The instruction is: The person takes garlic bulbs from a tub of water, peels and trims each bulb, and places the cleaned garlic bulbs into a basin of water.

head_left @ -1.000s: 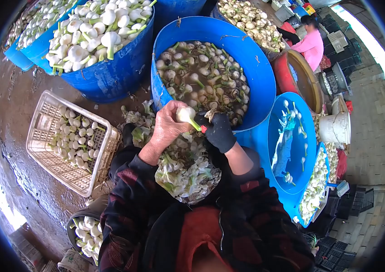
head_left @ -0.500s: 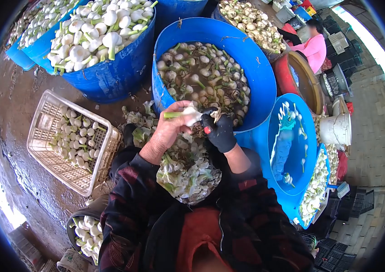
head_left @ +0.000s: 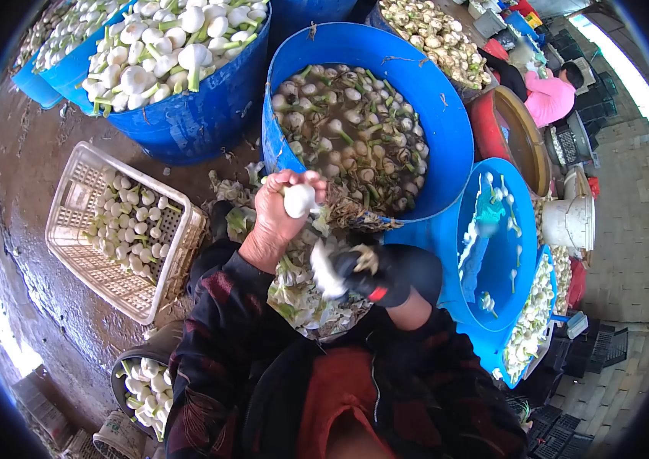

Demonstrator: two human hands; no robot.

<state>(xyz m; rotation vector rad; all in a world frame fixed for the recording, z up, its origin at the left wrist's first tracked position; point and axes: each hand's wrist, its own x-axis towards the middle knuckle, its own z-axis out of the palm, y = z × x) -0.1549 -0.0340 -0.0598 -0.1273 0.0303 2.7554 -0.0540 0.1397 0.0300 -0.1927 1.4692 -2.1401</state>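
Observation:
My bare left hand (head_left: 269,218) is closed round a white garlic bulb (head_left: 301,200), held up near the front wall of the blue tub (head_left: 447,138). Lower and to the right, my right hand (head_left: 387,277) wears a black glove with a red patch. Its fingers are closed on garlic skin (head_left: 327,271), a pale strip smeared by motion. A heap of peeled skins (head_left: 294,294) lies under both hands, at my lap. Inside the tub, unpeeled bulbs (head_left: 351,115) sit in brown water.
At left stands a white plastic crate (head_left: 174,268) of clean bulbs. A blue barrel (head_left: 187,126) heaped with garlic is behind it. A light-blue tub (head_left: 458,229) and a red tub (head_left: 485,126) stand at right. Beyond them sits a person in pink (head_left: 550,99).
My hands have separated: the left holds the bulb up, while the right has swung down and away with white skin. The person in pink has leaned over.

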